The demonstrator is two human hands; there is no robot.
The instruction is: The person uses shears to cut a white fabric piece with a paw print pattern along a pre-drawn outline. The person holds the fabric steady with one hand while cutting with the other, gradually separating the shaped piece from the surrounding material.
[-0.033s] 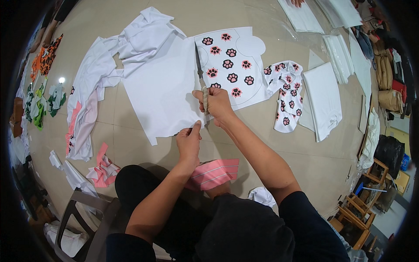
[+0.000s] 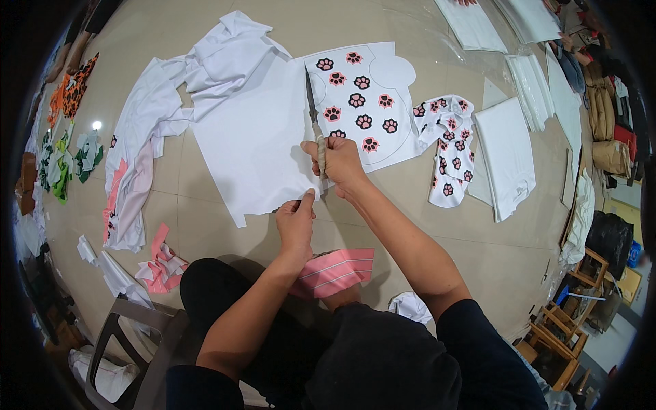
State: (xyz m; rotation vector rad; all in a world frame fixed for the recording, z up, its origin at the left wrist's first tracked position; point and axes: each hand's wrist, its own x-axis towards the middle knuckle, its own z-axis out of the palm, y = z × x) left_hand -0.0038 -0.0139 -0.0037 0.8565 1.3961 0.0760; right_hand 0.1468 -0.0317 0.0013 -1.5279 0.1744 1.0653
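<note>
Barely a flicker since the earlier frame: both hands hold their places, the cloth lies just as it did, and only another person's hand [image 2: 467,2] at the top rim seems to have slipped a touch further out of view.

So here we are, and it's all about the line of the scissors [image 2: 311,102]! The right hand [image 2: 342,164] has them, its grip closed firmly around the wrapped handles, and the blades run away from the person, tips far out, leaning just slightly left. They look close together, though from up here I can't tell exactly how far apart they stand.

And look where that long axis sits: right along the boundary, plain white cloth [image 2: 256,147] on the left, paw-print panel [image 2: 374,126] on the right, both spread out on the tiled floor [image 2: 492,253]. That's the relation that counts, blades against boundary, and the two run very nearly parallel.

Now the left hand [image 2: 294,222], nearer the body, below and left of the right: thumb and fingers drawn together in a pinch at the white cloth's near edge, just beside the scissor handles. The right hand is clearly the nearer one to the printed panel, whose paws spread away to its upper right.
</note>
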